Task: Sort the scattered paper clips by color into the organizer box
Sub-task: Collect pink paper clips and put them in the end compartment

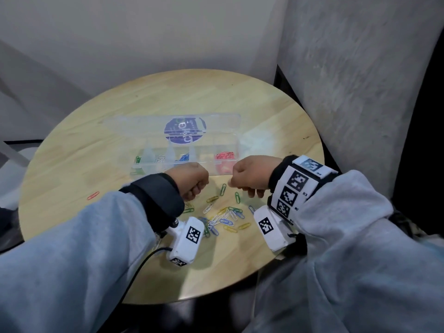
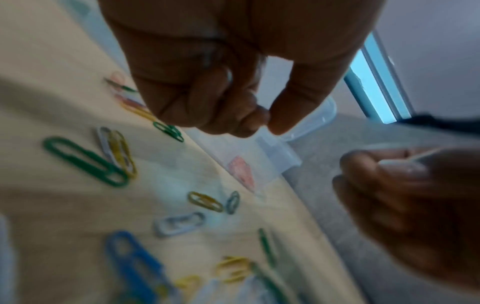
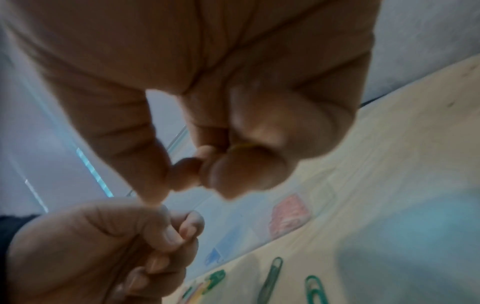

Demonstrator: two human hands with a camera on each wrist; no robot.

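A clear organizer box [image 1: 236, 150] lies open on the round wooden table [image 1: 276, 121]. Its compartments hold green [image 1: 138, 159], white [image 1: 160, 158], blue [image 1: 183, 156] and red clips [image 1: 224, 156]. Scattered clips [image 1: 223, 218] in green, yellow, white and blue lie in front of the box, between my wrists. Just above them my left hand [image 1: 192, 192] [image 2: 259, 121] hangs as a curled fist, thumb against the fingers. I cannot make out anything inside it. My right hand [image 1: 249, 192] [image 3: 197, 170] is curled too, and grips a yellow clip [image 3: 242, 146].
One red clip [image 1: 93, 195] lies alone at the table's left. The box lid [image 1: 144, 123] stands folded back behind the compartments, with a purple sticker [image 1: 185, 132] showing through it. A wall and a grey curtain [image 1: 360, 92] close in behind and to the right of the table.
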